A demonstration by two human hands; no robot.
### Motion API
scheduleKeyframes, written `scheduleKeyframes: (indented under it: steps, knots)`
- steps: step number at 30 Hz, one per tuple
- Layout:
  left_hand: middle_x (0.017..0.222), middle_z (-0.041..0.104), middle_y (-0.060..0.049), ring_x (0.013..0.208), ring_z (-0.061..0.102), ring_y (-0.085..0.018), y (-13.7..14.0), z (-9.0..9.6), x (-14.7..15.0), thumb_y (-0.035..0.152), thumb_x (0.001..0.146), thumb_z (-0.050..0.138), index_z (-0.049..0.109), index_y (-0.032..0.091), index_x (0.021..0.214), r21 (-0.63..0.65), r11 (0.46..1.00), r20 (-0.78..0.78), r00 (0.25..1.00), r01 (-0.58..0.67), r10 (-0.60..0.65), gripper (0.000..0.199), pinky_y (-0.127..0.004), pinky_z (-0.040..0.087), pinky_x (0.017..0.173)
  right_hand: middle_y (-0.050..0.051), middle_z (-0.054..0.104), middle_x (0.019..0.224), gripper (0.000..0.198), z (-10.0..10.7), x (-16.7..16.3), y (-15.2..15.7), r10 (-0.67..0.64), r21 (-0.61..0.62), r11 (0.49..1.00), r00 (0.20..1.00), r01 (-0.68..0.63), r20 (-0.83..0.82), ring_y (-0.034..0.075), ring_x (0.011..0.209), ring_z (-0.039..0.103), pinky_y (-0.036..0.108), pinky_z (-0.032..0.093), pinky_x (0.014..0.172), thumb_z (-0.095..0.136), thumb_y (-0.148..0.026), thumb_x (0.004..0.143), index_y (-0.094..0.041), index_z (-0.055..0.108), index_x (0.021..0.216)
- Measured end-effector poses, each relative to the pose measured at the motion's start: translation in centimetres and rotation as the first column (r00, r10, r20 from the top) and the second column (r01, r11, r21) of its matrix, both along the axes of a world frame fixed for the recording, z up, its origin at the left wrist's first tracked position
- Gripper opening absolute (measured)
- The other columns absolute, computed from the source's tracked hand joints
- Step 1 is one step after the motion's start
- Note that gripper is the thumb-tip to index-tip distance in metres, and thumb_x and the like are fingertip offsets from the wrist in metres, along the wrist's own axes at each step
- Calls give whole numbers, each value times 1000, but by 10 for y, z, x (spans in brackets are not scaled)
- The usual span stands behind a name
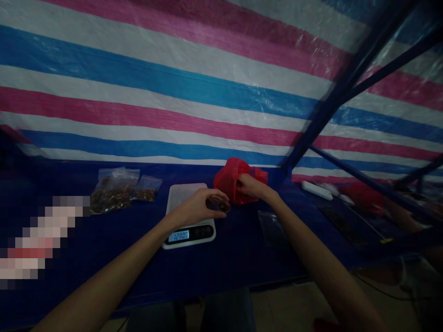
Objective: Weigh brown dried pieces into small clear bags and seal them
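Scale (185,190) on desk (235,263), between front and back edges. Packets (114,191) left of scale, nearer back edge. Bag (226,180) right of scale, by back edge; right grip (247,185) partly inside it. Left grip (202,203) over scale, around cup (224,207), cup at scale's right side. Flat pouch (272,226) before bag, toward front edge. Sheet (166,83) behind back edge.

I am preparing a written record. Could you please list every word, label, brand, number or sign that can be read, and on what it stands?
"128", the start of a number on the lit display of the white scale; the remaining digits are too blurred to be sure.
Marks on the dark button panel: too small to read.
No other readable text.
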State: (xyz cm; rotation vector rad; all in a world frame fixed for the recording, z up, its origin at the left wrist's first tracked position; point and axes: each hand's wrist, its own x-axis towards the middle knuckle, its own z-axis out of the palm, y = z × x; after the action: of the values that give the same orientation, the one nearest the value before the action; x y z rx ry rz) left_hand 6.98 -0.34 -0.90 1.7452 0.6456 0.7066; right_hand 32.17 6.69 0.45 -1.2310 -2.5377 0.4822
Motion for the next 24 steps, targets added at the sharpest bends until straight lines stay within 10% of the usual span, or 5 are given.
scheduleKeyframes:
  steps: [8, 24]
  knots:
    - [110, 78, -9, 98, 74, -20, -5, 12, 1, 23, 74, 84, 63, 17, 118, -12, 999, -12, 999, -36, 36, 48, -39, 57, 92, 17, 74, 110, 30, -5, 11, 1, -86, 218, 972, 996, 89, -23, 24, 101, 67, 36, 49, 95, 51, -2, 85, -10, 73, 104]
    - [108, 78, -8, 98, 74, -20, -7, 13, 1, 19, 75, 82, 53, 19, 129, -47, 998, 15, 999, -30, 31, 61, -40, 56, 92, 6, 76, 94, 9, 77, 2, -63, -22, 264, 956, 930, 126, -366, 20, 90, 69, 34, 51, 85, 69, -19, 89, -19, 77, 92]
